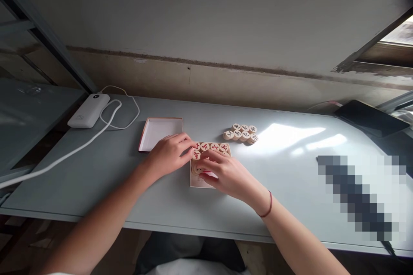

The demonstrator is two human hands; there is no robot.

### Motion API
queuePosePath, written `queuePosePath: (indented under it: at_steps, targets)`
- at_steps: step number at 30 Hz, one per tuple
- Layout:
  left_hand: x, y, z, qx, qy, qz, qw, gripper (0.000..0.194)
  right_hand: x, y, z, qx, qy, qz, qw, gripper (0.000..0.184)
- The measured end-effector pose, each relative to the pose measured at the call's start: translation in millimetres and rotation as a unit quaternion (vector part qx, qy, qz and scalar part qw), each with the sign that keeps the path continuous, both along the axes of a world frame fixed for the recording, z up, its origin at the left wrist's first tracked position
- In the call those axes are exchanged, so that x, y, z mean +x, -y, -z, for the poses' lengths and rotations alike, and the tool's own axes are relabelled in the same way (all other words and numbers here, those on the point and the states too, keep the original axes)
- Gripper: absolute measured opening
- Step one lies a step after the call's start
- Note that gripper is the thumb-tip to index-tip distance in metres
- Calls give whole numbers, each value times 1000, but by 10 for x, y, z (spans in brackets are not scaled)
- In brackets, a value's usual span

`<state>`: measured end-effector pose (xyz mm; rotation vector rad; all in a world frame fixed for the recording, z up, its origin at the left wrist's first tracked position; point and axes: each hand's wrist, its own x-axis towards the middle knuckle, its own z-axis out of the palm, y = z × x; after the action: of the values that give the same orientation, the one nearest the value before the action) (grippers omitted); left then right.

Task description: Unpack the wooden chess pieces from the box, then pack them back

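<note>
A shallow open box (202,183) holds round wooden Chinese chess pieces (214,147) with red characters, lined up along its far side. My right hand (230,174) reaches over the box, thumb and fingers closed around a Chinese chess piece (198,169) low at the box's left side. Part of the box and its contents is hidden under this hand. At the box's far left corner rests my left hand (169,154), its fingers stretched toward the edge and the nearest pieces, with thumb apart. Right of the box, several black-lettered pieces (245,135) stand in stacked rows on the table.
A box lid (163,131), white inside, lies behind my left hand. On the left are a white power bank (89,111) and its white cable (72,150). A dark tablet-like device (371,118) sits at the right rear of the grey table (155,206); a blurred-out patch covers the right front.
</note>
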<state>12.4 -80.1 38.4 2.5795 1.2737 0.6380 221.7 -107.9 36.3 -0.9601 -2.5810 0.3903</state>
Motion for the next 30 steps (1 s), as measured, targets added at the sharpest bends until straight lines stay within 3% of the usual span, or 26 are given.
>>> queuePosePath:
  at_steps: [7,12,14,16,18,20,25,30]
  targets:
    - [10,7,25,-10,-5,4,1000,19,-65,1,105,63,-7,-7,998,12]
    - [10,9,26,-15,0,5,1000,18,-12,-52,84,38,-47,-1,998,12]
    - [5,6,25,-13,0,3,1000,18,92,-161,31,9,-74,51,996,16]
    - [0,3,30,-9,-1,4,1000,17,231,-331,-35,-7,-72,167,983,20]
    - [0,3,42,-6,-1,8,1000,17,368,-537,-97,-7,-19,296,955,25]
    - [7,6,57,-7,1,14,1000,17,465,-738,-140,-24,47,368,928,27]
    - [30,10,75,-22,10,19,1000,17,500,-1068,-150,-122,175,398,892,30]
    - [28,-6,87,-19,16,16,1000,17,495,-1194,-124,-119,201,388,892,26]
